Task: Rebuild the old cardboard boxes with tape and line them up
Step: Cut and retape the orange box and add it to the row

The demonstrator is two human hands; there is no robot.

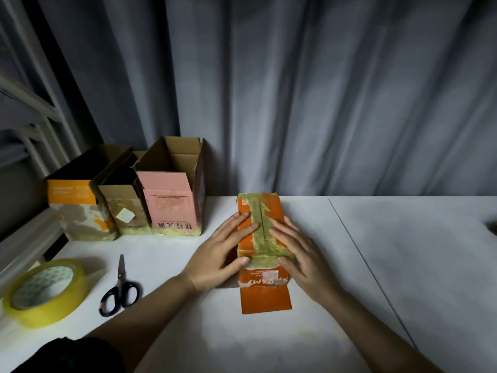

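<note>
An orange cardboard box (269,289) stands upside down in the middle of the white table, its taped bottom facing up and a flap spread toward me. Yellowish tape (260,227) runs along its centre seam and across the near edge. My left hand (226,251) lies flat on the box's left side, fingers straight. My right hand (298,249) presses flat on the right side. Both thumbs touch the near taped edge. Three rebuilt open boxes stand in a row at the back left: an orange and white one (75,208), a brown one (123,208) and a pink one (172,203).
A big roll of yellow tape (45,292) lies at the left table edge. Black-handled scissors (121,289) lie beside it, blades pointing away. A grey curtain hangs behind the table. A seam (371,267) in the tabletop runs diagonally on the right.
</note>
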